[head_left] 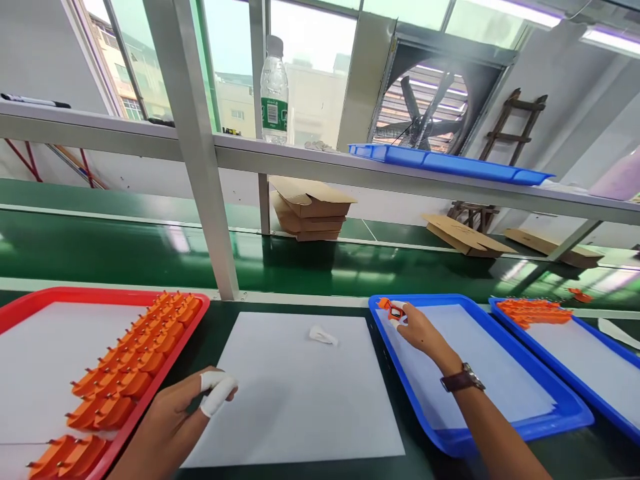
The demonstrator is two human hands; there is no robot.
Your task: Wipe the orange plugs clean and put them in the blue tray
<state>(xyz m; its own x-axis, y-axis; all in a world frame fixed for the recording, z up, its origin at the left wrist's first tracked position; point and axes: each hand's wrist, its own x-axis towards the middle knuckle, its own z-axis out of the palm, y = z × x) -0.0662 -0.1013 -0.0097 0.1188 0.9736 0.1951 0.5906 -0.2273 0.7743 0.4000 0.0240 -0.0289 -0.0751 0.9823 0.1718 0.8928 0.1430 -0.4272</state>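
Observation:
My right hand (pixel 419 331) reaches into the far left corner of a blue tray (pixel 505 433) and pinches a small orange part (pixel 387 305) there. A brown watch sits on that wrist. My left hand (pixel 186 407), white cots on its fingertips, rests curled at the near left edge of a white sheet (pixel 300 393), beside a red tray (pixel 75 295). Nothing shows between its fingers. Rows of orange parts (pixel 135 360) lie along the right side of the red tray. A small white piece (pixel 323 335) lies on the white sheet.
A second blue tray (pixel 615 347) at the right holds more orange parts (pixel 535 311). A green conveyor belt (pixel 125 250) runs behind, with cardboard boxes (pixel 310 217) on it. A shelf above carries a water bottle (pixel 274 90) and a blue tray (pixel 450 163). A white post (pixel 210 200) stands at centre.

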